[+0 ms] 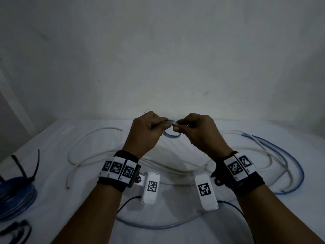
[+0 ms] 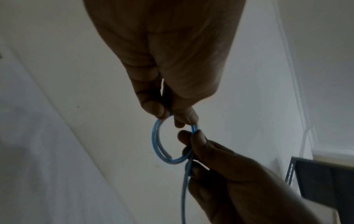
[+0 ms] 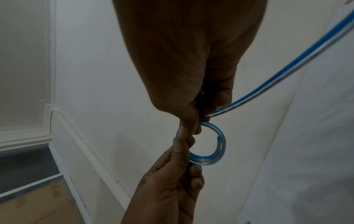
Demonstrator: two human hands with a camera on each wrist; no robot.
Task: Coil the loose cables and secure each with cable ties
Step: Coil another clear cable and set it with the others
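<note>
I hold a small loop of blue-and-clear cable (image 1: 171, 135) in the air above the white table (image 1: 98, 199). My left hand (image 1: 164, 124) pinches the loop's left side between thumb and fingers. My right hand (image 1: 176, 127) pinches its right side. In the left wrist view the left hand (image 2: 168, 116) grips the top of the loop (image 2: 156, 144), and the right hand (image 2: 193, 136) holds it from below. In the right wrist view the right hand (image 3: 203, 118) holds the loop (image 3: 220, 149), and the cable's tail (image 3: 287, 68) runs off to the upper right.
A coiled blue cable (image 1: 17, 196) bound with a black tie (image 1: 36, 164) lies at the far left. Loose black ties (image 1: 17, 229) sit at the front left. A white cable (image 1: 84, 143) sprawls across the table. The loose blue cable (image 1: 299, 166) lies at the right.
</note>
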